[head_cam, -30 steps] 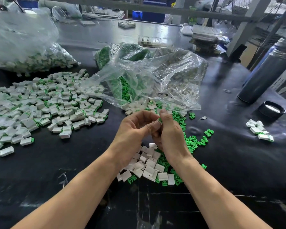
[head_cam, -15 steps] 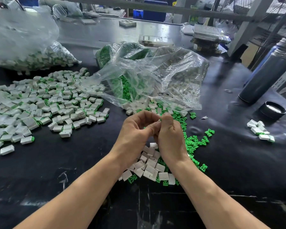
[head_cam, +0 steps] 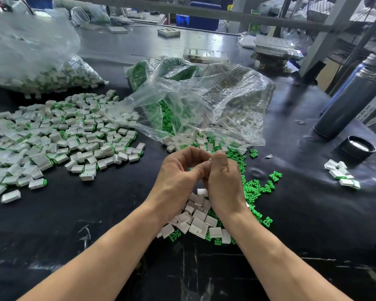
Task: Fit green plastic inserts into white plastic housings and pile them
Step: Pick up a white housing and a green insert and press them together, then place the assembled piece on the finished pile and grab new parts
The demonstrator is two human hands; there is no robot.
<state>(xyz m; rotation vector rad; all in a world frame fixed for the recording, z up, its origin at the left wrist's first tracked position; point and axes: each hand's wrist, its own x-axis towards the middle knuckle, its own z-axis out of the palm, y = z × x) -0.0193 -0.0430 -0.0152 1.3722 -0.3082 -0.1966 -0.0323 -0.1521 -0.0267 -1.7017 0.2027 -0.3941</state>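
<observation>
Little has shifted: left hand (head_cam: 178, 179) and right hand (head_cam: 223, 181) stay pinched together, the part between them hidden. Finished pile (head_cam: 59, 135) is large; loose housings (head_cam: 195, 218) and inserts (head_cam: 256, 187) remain.

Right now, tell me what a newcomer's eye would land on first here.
The two hands, left hand and right hand, pressed together mid-table over loose white housings and green inserts. Left spreads a big pile of assembled pieces; behind the hands, a crumpled clear bag spills parts.
</observation>
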